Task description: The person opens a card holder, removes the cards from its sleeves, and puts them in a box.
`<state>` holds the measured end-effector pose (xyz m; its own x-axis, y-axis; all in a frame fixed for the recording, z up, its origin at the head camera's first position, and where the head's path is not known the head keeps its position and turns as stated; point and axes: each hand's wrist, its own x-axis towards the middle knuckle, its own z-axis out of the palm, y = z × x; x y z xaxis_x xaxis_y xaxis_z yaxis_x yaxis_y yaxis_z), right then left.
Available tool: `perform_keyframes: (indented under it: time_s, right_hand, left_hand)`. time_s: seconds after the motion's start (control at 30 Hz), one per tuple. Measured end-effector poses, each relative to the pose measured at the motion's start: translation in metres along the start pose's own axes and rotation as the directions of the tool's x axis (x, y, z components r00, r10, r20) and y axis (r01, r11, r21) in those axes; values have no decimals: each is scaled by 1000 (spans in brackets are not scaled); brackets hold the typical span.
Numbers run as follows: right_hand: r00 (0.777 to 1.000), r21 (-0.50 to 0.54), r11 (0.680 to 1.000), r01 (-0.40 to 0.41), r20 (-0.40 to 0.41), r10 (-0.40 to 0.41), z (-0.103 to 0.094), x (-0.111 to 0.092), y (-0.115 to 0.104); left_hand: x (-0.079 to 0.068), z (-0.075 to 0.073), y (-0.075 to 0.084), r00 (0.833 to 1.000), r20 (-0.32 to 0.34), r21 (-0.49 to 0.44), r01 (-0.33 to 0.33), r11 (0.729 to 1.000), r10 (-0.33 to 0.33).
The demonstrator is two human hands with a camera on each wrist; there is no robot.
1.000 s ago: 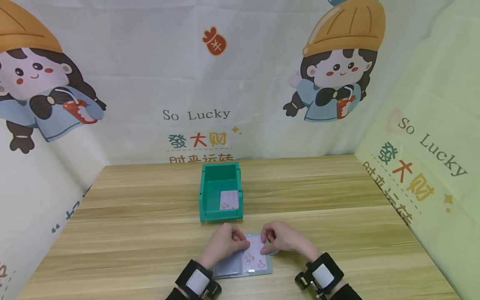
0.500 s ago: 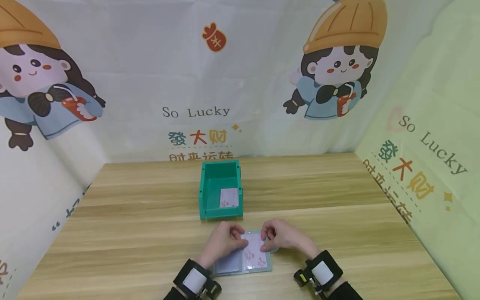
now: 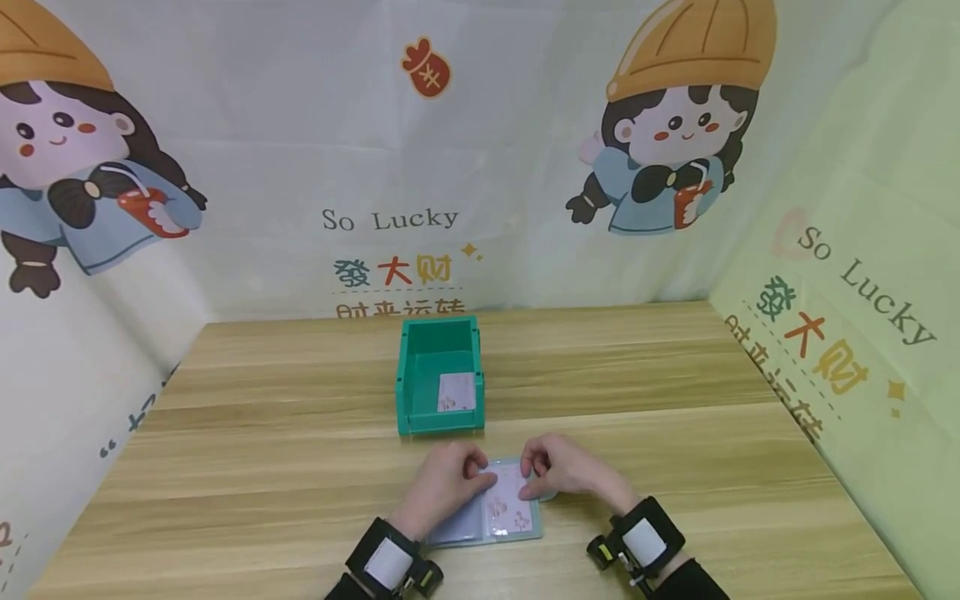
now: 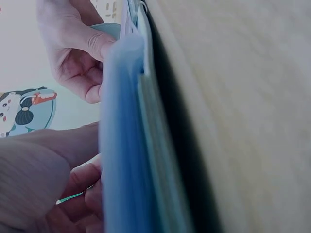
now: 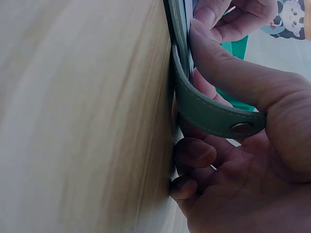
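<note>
An open card holder (image 3: 459,527) with a pale green cover and clear pockets lies at the front of the table. On its right page is a pinkish card (image 3: 507,500) with a flower print; a clear pocket covers its lower part. My left hand (image 3: 442,487) pinches near the card's upper left edge with thumb and forefinger. At the right edge, my right hand (image 3: 566,467) has thumb and forefinger on the card. The holder's snap strap (image 5: 214,114) curves beside my right palm. Exactly where the fingertips meet the card is partly hidden.
Behind the holder stands a green bin (image 3: 441,423), with another flower-printed card (image 3: 457,392) inside it. The wooden table (image 3: 270,433) is bordered by a printed cloth backdrop (image 3: 517,167) at the back and sides.
The whole head view has shifted slightly, with everything sitting a little higher in the frame. Both hands stay at the card, with hardly any visible movement.
</note>
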<state>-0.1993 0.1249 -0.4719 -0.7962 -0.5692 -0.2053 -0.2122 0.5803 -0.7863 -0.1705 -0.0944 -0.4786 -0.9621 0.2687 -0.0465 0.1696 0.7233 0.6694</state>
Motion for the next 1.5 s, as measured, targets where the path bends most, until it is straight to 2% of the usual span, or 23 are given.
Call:
perform_keyframes:
  time_s: [0.1,0.23,0.47,0.77,1.07,1.5]
  right_hand:
    - [1000,-3,1000,-1,2,1,-1,0,-1]
    - [1000,-7,1000,0,4,0,-3,1,-3]
    - [1000,-14,1000,-5,-3,5,-2,0,-4]
    - [1000,-12,1000,2,-19,-2,0,2,-2]
    - [1000,-25,1000,0,-29,-1,3,1,0]
    - [1000,-14,1000,10,-21,-10,1,3,1]
  left_hand:
    - [0,0,0,1000,-22,54,-7,999,8]
    - [-1,0,-3,999,-31,58,13,998,-11]
    - [0,0,-8,999,-13,-35,38,999,-38]
    - [-2,-4,-5,999,-23,-158,26,987,-30]
    - [-4,-8,-2,999,18,-188,53,981,-51]
    - [1,-8,-4,998,22,-257,65,964,-61]
